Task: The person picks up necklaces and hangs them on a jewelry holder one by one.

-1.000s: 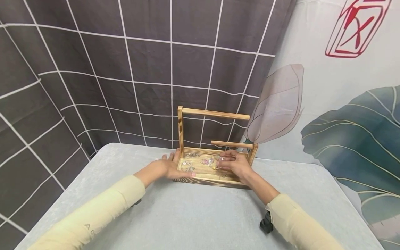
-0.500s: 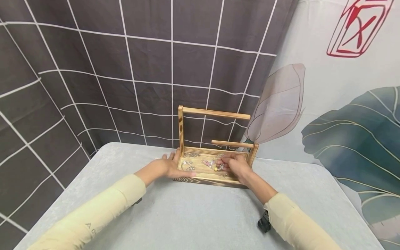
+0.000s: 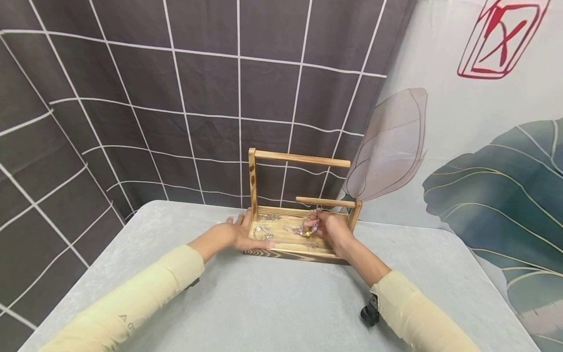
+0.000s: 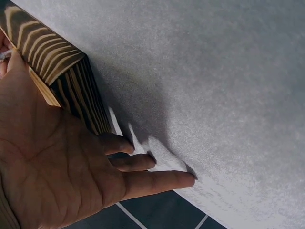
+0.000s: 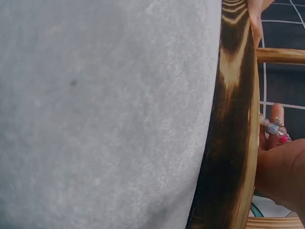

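Note:
A wooden tray (image 3: 290, 255) with upright posts and rails stands on the table. My right hand (image 3: 336, 232) is over its right half and pinches a beaded bracelet (image 3: 308, 233), whose coloured beads (image 5: 273, 128) also show beside the fingers in the right wrist view. At the tray's left end my left hand (image 3: 237, 237) rests, its thumb over the front rim. In the left wrist view the fingers (image 4: 157, 184) stretch out past the tray's corner (image 4: 66, 71). Silvery chain jewellery (image 3: 264, 232) lies in the left of the tray, with another chain (image 3: 269, 217) behind it.
A pale grey cloth covers the table (image 3: 272, 303). Over the tray run an upper wooden rail (image 3: 303, 159) and a shorter lower rail (image 3: 325, 202). Behind hangs a dark curtain (image 3: 211, 83) with white grid lines, and at right a printed leaf cloth (image 3: 497, 186).
My right hand has taken up the beaded bracelet and raised it a little, so that it hangs as a loop from the fingers. The left hand stays in place on the tray.

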{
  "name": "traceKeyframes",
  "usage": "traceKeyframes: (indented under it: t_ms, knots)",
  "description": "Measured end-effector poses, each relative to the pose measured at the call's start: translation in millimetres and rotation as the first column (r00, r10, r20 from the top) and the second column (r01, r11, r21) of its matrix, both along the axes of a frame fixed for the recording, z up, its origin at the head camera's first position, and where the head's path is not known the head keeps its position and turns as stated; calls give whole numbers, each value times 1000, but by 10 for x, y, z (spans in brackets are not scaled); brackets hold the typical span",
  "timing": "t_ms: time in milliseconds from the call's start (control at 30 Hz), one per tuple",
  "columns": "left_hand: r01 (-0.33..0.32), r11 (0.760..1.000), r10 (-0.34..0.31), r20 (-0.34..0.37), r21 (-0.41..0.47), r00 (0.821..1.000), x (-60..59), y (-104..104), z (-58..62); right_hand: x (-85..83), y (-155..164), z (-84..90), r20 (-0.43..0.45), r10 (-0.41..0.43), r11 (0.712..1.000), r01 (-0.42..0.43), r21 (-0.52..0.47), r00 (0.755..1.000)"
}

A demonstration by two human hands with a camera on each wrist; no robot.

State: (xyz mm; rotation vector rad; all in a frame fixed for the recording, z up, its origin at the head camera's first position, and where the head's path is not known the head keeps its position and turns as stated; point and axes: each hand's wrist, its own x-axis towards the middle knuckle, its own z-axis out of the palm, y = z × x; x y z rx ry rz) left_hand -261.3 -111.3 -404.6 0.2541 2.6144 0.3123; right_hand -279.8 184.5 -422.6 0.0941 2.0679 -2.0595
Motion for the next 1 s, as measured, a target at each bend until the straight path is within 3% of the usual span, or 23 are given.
traceKeyframes:
  t_ms: [200,367,667,900,1000]
  knots:
    - [1,1000,-1,-2,0,1000,-7,-3,9,30,-18,64,-32,-23,995,19,-98,999]
    - [1,1000,-1,-1,2,1000,-11,-1,-1,79,-42,119,-70,17,980,-31,-194,997]
    - [-1,1000,1,-7,-3,1000,-6,-9,-11,226,-75,178,-91,62,990,-73,-122,994]
    - [-7,1000,7,-2,-8,1000,16,-11,20,288,-84,190,-123,113,981,-130,-142,986]
    - [-3,1000,3,-4,-16,1000,38,-6,50,300,-107,181,-113,101,980,-118,-158,988]
